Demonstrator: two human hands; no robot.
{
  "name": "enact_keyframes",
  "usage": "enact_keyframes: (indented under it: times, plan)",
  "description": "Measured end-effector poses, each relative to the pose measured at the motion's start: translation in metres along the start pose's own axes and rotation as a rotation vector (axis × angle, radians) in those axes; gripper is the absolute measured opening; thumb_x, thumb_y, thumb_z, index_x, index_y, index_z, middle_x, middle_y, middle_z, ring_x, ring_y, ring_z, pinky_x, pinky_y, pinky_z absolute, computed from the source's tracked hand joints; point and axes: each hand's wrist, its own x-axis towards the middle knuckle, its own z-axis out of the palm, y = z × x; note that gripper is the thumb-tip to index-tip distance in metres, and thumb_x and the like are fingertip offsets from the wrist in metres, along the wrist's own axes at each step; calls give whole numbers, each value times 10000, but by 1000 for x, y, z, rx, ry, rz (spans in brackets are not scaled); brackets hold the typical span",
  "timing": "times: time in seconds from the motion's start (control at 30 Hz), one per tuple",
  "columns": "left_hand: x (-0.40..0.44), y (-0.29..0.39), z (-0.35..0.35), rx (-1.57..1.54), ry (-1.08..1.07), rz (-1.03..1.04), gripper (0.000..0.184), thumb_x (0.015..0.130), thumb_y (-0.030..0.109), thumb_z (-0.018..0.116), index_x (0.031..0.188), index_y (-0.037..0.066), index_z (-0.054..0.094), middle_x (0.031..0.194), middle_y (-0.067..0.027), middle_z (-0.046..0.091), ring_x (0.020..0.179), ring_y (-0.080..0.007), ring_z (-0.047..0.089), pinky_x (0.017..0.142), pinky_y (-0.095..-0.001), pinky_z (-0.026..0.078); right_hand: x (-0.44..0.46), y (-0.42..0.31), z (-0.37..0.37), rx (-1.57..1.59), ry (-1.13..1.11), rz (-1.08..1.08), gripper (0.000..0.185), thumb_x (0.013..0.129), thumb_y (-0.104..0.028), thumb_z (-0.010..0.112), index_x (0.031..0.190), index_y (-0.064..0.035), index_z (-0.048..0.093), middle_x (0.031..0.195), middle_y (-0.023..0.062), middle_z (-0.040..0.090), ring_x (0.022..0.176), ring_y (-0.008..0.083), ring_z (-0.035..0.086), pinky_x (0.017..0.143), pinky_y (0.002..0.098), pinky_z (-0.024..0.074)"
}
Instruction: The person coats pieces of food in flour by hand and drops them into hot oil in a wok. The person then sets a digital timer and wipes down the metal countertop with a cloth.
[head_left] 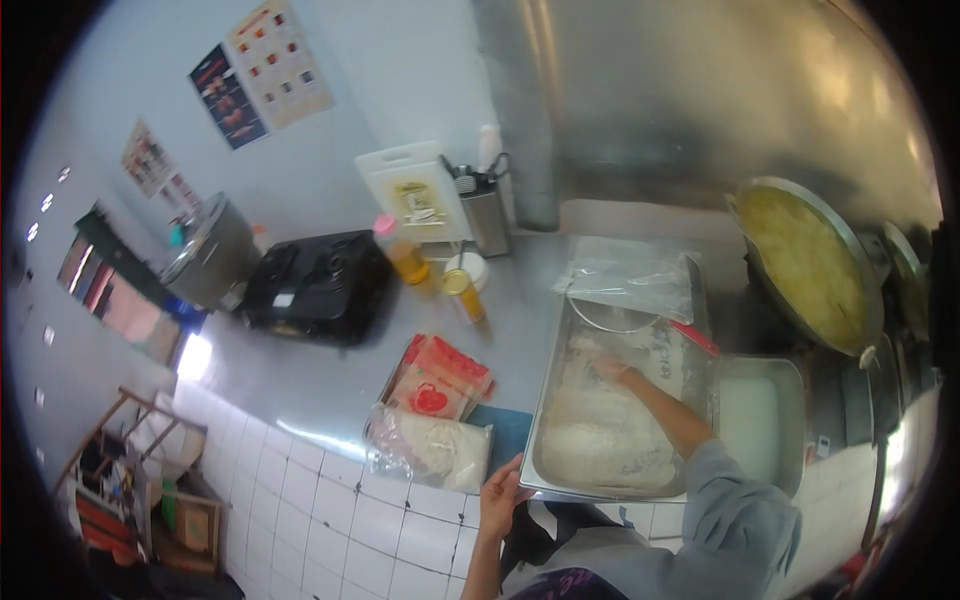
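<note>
A deep metal tray (532,440) stands at the counter's front edge with a layer of white flour-like powder (600,450) in it. My left hand (500,497) grips the tray's near left corner, thumb up on the rim. Inside the tray, my right hand (606,368) reaches into the powder; its fingers are blurred and partly coated, so their pose is unclear. Beyond it lies a round wire-rimmed tool, perhaps a strainer, with a red handle (695,338). Clear plastic sheeting (630,275) covers the tray's far end.
Right of the tray sits a metal pan of cloudy liquid (762,415); behind it, a large wok of yellowish contents (808,260). To the left are a bag of white powder (435,450), a red-and-brown packet (438,380), bottles (405,258), and a black stove (318,285).
</note>
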Motion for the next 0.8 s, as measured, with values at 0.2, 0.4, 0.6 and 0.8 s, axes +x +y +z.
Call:
enact_keyframes:
  times: [0.2, 0.4, 0.6, 0.8]
  plan:
    - [38, 28, -20, 241, -244, -159, 347, 946, 120, 601, 1276, 24, 556, 888, -24, 679, 765, -79, 631, 679, -246, 542, -105, -308, -87, 131, 209, -198, 287, 869, -138, 459, 1064, -8, 625, 1081, 203, 633, 983, 329, 590, 902, 442, 446]
    - [87, 38, 3, 460, -359, -1, 353, 923, 148, 636, 1245, 22, 564, 806, 0, 629, 658, -48, 540, 577, -206, 446, -176, -463, -171, 223, -236, 358, 358, 897, -185, 459, 1185, -26, 601, 1142, 222, 611, 1060, 350, 564, 968, 405, 421]
    - [121, 35, 50, 565, -202, 320, 397, 904, 151, 647, 1266, 18, 550, 877, -44, 627, 679, -79, 535, 613, -220, 436, -162, -390, -196, -436, 406, 530, 265, 831, -182, 509, 940, 14, 651, 961, 191, 671, 837, 338, 654, 774, 450, 506]
    - [128, 19, 56, 564, -149, 397, 431, 918, 118, 595, 1319, -10, 504, 982, -141, 638, 837, -214, 623, 738, -293, 479, -120, -251, -212, -943, 480, 754, 223, 796, -201, 553, 851, -40, 697, 894, 145, 699, 810, 288, 680, 722, 470, 518]
